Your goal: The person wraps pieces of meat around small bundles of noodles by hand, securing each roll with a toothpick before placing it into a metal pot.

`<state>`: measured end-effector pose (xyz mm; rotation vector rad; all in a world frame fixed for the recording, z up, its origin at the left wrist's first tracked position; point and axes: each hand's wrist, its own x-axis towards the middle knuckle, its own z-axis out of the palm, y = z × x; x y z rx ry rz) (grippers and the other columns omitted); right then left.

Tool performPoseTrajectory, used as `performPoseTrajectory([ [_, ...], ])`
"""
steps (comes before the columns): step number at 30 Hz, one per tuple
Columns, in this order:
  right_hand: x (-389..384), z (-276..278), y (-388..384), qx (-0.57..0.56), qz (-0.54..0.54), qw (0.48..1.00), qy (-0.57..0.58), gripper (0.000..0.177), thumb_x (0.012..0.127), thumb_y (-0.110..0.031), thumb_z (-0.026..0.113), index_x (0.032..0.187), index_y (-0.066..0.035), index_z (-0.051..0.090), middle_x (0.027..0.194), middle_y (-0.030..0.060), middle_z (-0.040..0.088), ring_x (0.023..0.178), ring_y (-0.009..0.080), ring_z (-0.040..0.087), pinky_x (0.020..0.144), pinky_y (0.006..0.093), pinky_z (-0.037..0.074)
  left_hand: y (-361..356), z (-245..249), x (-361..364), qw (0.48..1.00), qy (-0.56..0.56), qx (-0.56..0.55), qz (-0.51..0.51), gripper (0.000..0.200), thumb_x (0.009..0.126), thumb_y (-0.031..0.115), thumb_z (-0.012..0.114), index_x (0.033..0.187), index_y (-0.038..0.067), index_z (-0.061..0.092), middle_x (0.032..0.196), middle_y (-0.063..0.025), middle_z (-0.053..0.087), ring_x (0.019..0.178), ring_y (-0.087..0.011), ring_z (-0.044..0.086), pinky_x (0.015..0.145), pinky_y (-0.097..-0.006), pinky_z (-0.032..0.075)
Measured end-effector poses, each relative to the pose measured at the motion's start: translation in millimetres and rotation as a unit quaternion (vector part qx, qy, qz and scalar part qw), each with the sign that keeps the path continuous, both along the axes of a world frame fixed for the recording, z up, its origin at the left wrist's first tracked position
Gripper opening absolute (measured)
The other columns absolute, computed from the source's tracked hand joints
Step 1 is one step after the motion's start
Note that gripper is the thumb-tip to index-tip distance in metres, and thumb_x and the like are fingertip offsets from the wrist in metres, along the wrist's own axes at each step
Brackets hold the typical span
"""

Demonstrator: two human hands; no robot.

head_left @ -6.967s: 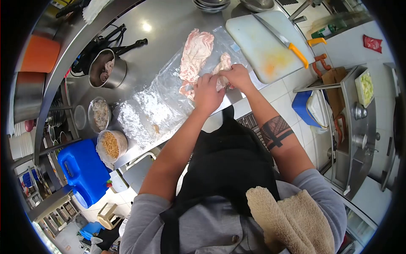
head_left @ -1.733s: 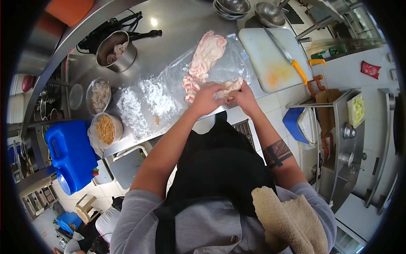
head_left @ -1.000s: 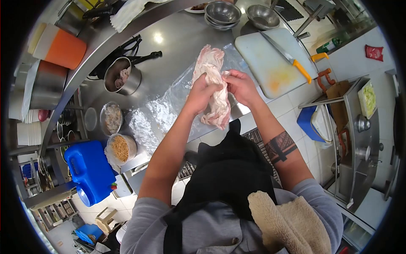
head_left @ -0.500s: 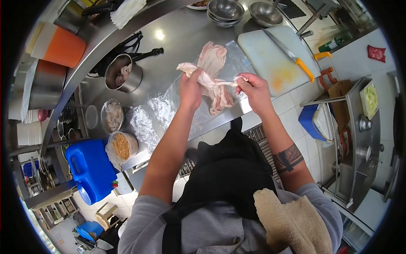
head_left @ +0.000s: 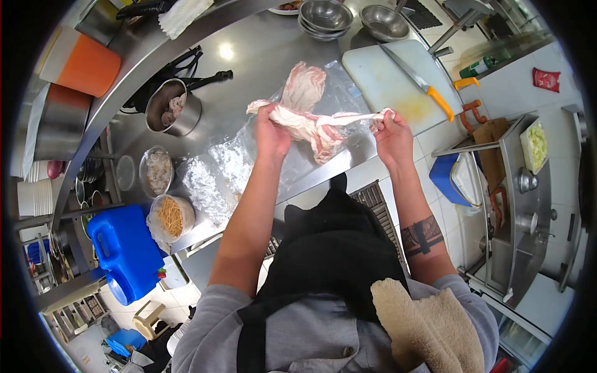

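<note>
- Head view: the left hand [head_left: 272,128] and the right hand [head_left: 393,132] are further apart than half a second ago, and the meat strip [head_left: 309,127] between them is pulled out longer and thinner.
- The right hand has shifted outward and is now near the corner of the cutting board [head_left: 388,78].
- Both hands are closed, each pinching one end of the meat strip, which is held up above the plastic sheet [head_left: 295,168] on the tabletop [head_left: 249,37].
- Count: two pieces of meat, the held strip and a second meat piece [head_left: 305,86] lying on the sheet; one knife [head_left: 415,79] on the one cutting board; two patches of white flour [head_left: 208,183]; one pot [head_left: 173,115]; one blue jug [head_left: 121,248].
- The strip's long axis runs left to right, hand to hand; its left end pokes out past the left hand, and its thick middle sags toward the person.
</note>
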<state>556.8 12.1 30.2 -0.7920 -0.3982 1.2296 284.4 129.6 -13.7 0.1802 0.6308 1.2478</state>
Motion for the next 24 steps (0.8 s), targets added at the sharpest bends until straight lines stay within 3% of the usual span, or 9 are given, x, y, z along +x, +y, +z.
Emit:
performPoseTrajectory([
  [2, 3, 0, 3, -0.007, 0.005, 1.000, -0.002, 0.011, 0.109, -0.011, 0.059, 0.112, -0.001, 0.063, 0.089, 0.0027, 0.060, 0.077, 0.0132, 0.056, 0.076, 0.0355, 0.052, 1, -4, -7, 1.000, 0.012, -0.018, 0.015, 0.017, 0.098, 0.018, 0.060, 0.111, 0.008, 0.060, 0.111, -0.0065, 0.065, 0.113, -0.0246, 0.063, 0.108, -0.0442, 0.048],
  [4, 5, 5, 5, -0.144, 0.055, 0.964, -0.215, 0.011, 0.110, -0.011, 0.059, 0.108, -0.002, 0.063, 0.087, 0.0026, 0.058, 0.075, 0.0135, 0.055, 0.077, 0.0353, 0.053, 3, -11, -13, 0.996, 0.062, -0.011, 0.060, 0.020, 0.097, 0.014, 0.060, 0.113, 0.002, 0.059, 0.112, -0.0087, 0.065, 0.109, -0.0229, 0.065, 0.101, -0.0414, 0.053],
  [8, 16, -6, 18, -0.135, 0.023, 0.978, -0.155, 0.011, 0.110, -0.011, 0.059, 0.105, -0.003, 0.063, 0.085, 0.0028, 0.058, 0.074, 0.0136, 0.055, 0.078, 0.0350, 0.055, 6, -16, -19, 0.993, 0.088, 0.009, 0.084, 0.021, 0.098, 0.012, 0.059, 0.116, 0.001, 0.058, 0.115, -0.0092, 0.063, 0.108, -0.0239, 0.065, 0.096, -0.0410, 0.055],
  [10, 32, -4, 26, -0.079, -0.035, 0.995, -0.049, 0.011, 0.110, -0.011, 0.058, 0.103, -0.004, 0.063, 0.085, 0.0030, 0.058, 0.076, 0.0136, 0.057, 0.078, 0.0347, 0.055, 8, -16, -22, 0.988, 0.108, -0.017, 0.110, 0.022, 0.099, 0.013, 0.058, 0.117, 0.001, 0.057, 0.118, -0.0104, 0.062, 0.108, -0.0245, 0.065, 0.095, -0.0416, 0.055],
  [14, 61, 8, 34, -0.077, -0.027, 0.992, -0.099, 0.010, 0.110, -0.011, 0.058, 0.104, -0.005, 0.063, 0.086, 0.0027, 0.059, 0.076, 0.0135, 0.057, 0.078, 0.0356, 0.054, 5, -2, -22, 0.988, 0.110, -0.036, 0.102, 0.023, 0.100, 0.016, 0.057, 0.117, 0.002, 0.057, 0.120, -0.0113, 0.062, 0.109, -0.0252, 0.065, 0.095, -0.0418, 0.055],
  [17, 78, 24, 38, -0.008, -0.032, 0.995, -0.098, 0.010, 0.110, -0.012, 0.058, 0.104, -0.006, 0.063, 0.086, 0.0015, 0.059, 0.077, 0.0134, 0.057, 0.078, 0.0356, 0.053, 5, 2, -12, 0.975, 0.179, -0.047, 0.125, 0.025, 0.100, 0.017, 0.057, 0.119, 0.001, 0.056, 0.120, -0.0130, 0.062, 0.110, -0.0271, 0.065, 0.094, -0.0437, 0.057],
  [21, 123, 44, 30, 0.053, -0.077, 0.992, -0.089, 0.008, 0.109, -0.012, 0.060, 0.105, -0.006, 0.063, 0.091, 0.0022, 0.061, 0.080, 0.0135, 0.057, 0.079, 0.0335, 0.052, 31, -38, -16, 0.988, 0.097, -0.042, 0.115, 0.027, 0.100, 0.019, 0.058, 0.120, 0.000, 0.055, 0.119, -0.0140, 0.062, 0.106, -0.0279, 0.067, 0.091, -0.0447, 0.058],
  [24, 139, 64, 19, 0.075, -0.088, 0.988, -0.099, 0.009, 0.108, -0.013, 0.061, 0.107, -0.005, 0.063, 0.092, 0.0022, 0.062, 0.082, 0.0133, 0.057, 0.078, 0.0314, 0.051, 33, -33, -20, 0.990, 0.076, -0.053, 0.104, 0.027, 0.099, 0.018, 0.061, 0.118, 0.000, 0.056, 0.118, -0.0143, 0.063, 0.104, -0.0287, 0.068, 0.090, -0.0437, 0.059],
])
